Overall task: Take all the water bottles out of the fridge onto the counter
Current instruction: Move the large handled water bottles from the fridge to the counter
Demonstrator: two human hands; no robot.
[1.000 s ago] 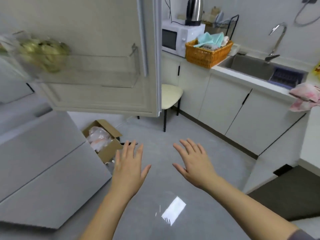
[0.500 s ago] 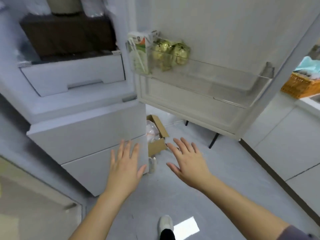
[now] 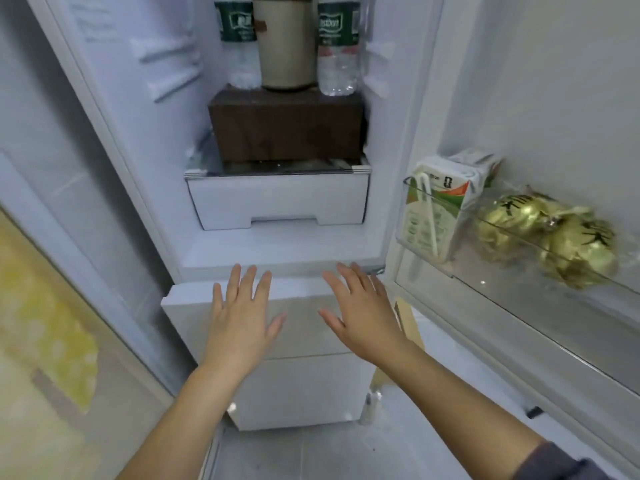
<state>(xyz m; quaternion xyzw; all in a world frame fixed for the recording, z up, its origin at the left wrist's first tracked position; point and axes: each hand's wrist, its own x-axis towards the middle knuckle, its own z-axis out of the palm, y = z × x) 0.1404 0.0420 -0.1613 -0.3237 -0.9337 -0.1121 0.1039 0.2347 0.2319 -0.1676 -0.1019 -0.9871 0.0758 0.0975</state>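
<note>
The fridge [image 3: 166, 98] stands open in front of me. Two clear water bottles with green labels stand at the top of the compartment, the left bottle [image 3: 239, 43] and the right bottle [image 3: 336, 46], on either side of a beige jar [image 3: 286, 43]; all three rest on a dark brown box [image 3: 287, 128]. My left hand [image 3: 240, 317] and my right hand [image 3: 360, 313] hover side by side, palms down with fingers spread, in front of the lower freezer drawers, well below the bottles. Neither hand holds anything.
The fridge door [image 3: 540, 116] is swung open on the right; its shelf holds a juice carton [image 3: 440, 206] and gold-wrapped items [image 3: 554, 233]. A white crisper drawer [image 3: 278, 202] sits under the glass shelf. A cardboard box edge [image 3: 407, 320] lies on the floor behind my right hand.
My view has turned left from the kitchen counter to face the open fridge, and the bottles have come into sight. Both hands stay empty and spread, now raised toward the fridge.
</note>
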